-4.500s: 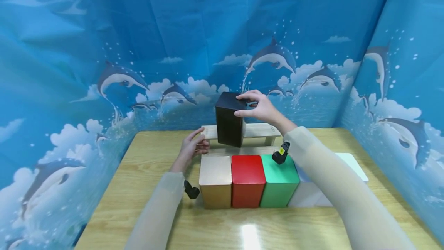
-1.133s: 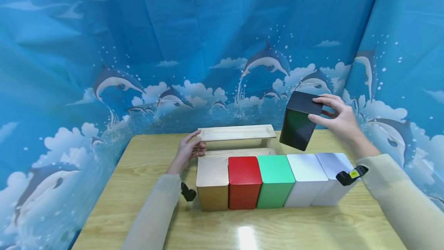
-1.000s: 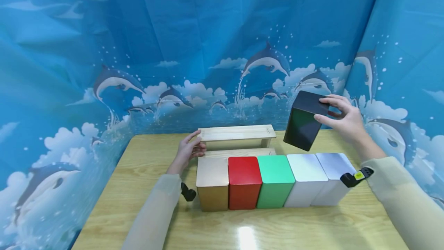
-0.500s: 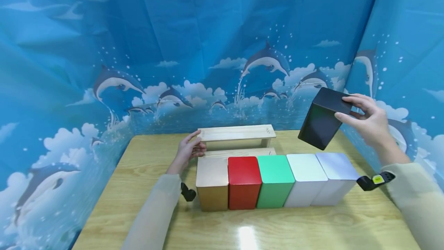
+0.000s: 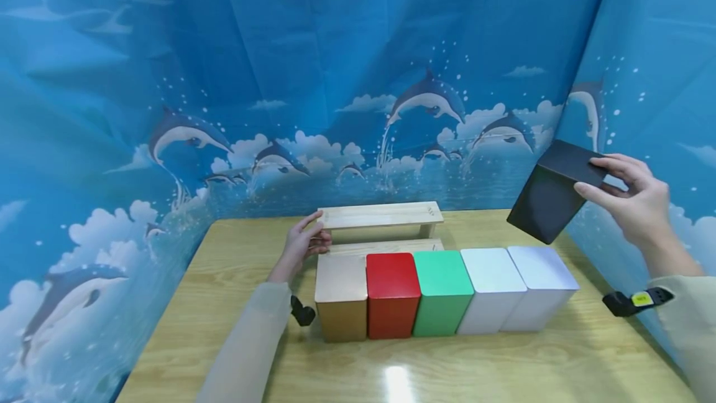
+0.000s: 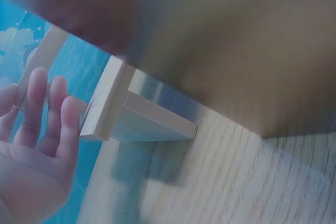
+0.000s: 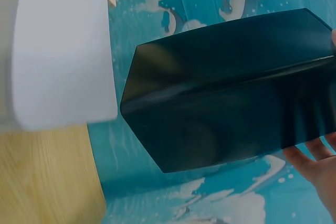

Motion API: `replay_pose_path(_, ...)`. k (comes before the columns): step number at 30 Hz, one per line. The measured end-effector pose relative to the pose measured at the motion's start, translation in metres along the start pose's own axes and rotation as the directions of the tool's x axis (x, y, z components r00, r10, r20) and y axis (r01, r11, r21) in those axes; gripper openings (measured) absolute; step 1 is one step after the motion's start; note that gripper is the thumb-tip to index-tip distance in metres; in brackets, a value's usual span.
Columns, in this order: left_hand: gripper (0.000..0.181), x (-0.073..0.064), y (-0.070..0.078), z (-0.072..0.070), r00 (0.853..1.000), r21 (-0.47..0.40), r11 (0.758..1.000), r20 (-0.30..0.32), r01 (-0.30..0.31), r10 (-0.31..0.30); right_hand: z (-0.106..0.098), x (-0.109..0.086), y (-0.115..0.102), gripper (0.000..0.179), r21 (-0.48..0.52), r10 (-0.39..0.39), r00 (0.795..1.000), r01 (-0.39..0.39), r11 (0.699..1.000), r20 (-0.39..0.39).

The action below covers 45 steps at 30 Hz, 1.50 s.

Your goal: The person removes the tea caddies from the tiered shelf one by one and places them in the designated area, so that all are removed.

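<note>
A black rectangular tin hangs tilted in the air at the right, beyond the row of tins. My right hand grips its upper end between thumb and fingers. In the right wrist view the black tin spans the picture, with fingertips along its lower edge. My left hand holds the left end of a two-step wooden rack, thumb and forefinger at the upper board. The left wrist view shows the fingers of the left hand beside the rack's wooden end.
In front of the rack stand a gold tin, a red tin, a green tin and two white tins, side by side. They partly hide the rack's lower board. A dolphin-print curtain borders the wooden table.
The right hand has lifted the black tin from over the rack and carried it right, past the white tins, with growing tilt. The left hand has stayed at the rack's left end.
</note>
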<state>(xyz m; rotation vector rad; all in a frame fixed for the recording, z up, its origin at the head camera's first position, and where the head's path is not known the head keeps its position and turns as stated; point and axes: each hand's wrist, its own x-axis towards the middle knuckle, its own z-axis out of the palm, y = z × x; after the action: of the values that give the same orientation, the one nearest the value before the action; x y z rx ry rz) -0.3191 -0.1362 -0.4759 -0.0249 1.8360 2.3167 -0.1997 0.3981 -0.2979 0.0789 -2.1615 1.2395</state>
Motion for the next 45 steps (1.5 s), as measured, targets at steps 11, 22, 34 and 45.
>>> replay_pose_path(11, 0.042, 0.001, -0.003, 0.000, 1.000, 0.004, 1.000, -0.019, 0.004, -0.004, -0.026, -0.014, 0.015, 0.047, -0.160, -0.002, 0.998, -0.008, 0.987, -0.059)
replay_pose_path(22, 0.040, 0.002, -0.003, 0.000, 1.000, 0.001, 1.000, -0.022, 0.009, -0.009, -0.042, -0.028, 0.032, 0.048, -0.163, -0.031, 0.997, 0.018, 0.986, -0.077)
replay_pose_path(34, 0.042, 0.001, -0.001, 0.000, 1.000, 0.010, 1.000, -0.015, 0.013, -0.012, -0.085, -0.019, 0.187, 0.055, -0.221, -0.044, 0.997, 0.030, 0.975, -0.058)
replay_pose_path(45, 0.042, 0.000, -0.001, 0.001, 1.000, 0.016, 1.000, -0.023, 0.016, -0.016, -0.069, -0.066, 0.117, 0.051, -0.148, 0.016, 0.999, -0.020, 0.989, -0.028)
